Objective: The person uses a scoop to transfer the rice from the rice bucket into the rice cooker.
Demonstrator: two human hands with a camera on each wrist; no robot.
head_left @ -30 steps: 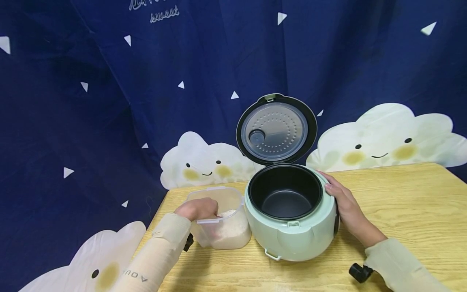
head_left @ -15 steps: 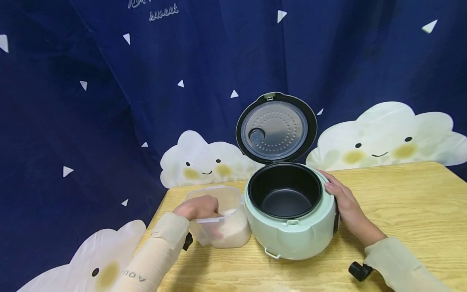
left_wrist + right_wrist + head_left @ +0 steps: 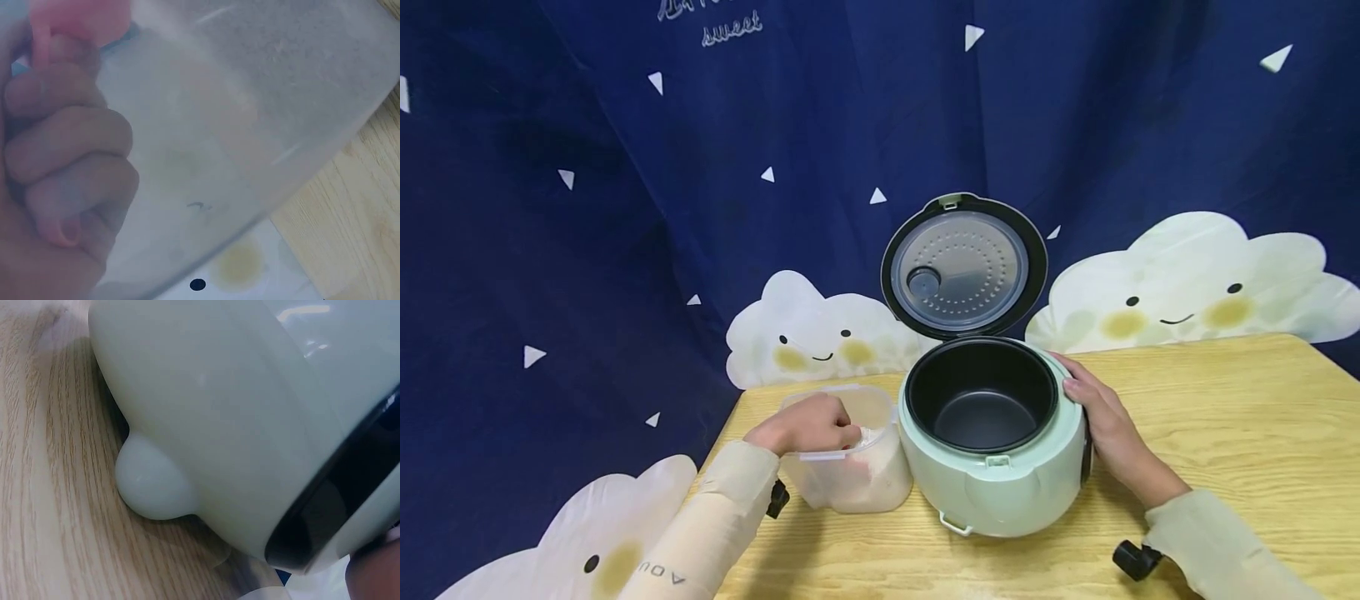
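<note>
At the left of the table, my left hand is in a clear plastic container that holds white rice. Its curled fingers grip a pink scoop, whose ring-shaped handle end pokes out below the little finger in the left wrist view. The container wall blurs the scoop's bowl. Beside the container stands a mint-green rice cooker, lid raised, with a bare black inner pot. Along the cooker's right side rests my right hand, its thumb at the top rim and the other fingers extended, partly hidden.
The wooden table extends to the right of the cooker. A dark blue curtain with white triangles and smiling clouds hangs behind and to the left. The container stands right against the cooker.
The left hand has shifted and turned slightly inside the container, and the pinkish patch seen through its wall has moved right and up. The right hand stays on the cooker.
</note>
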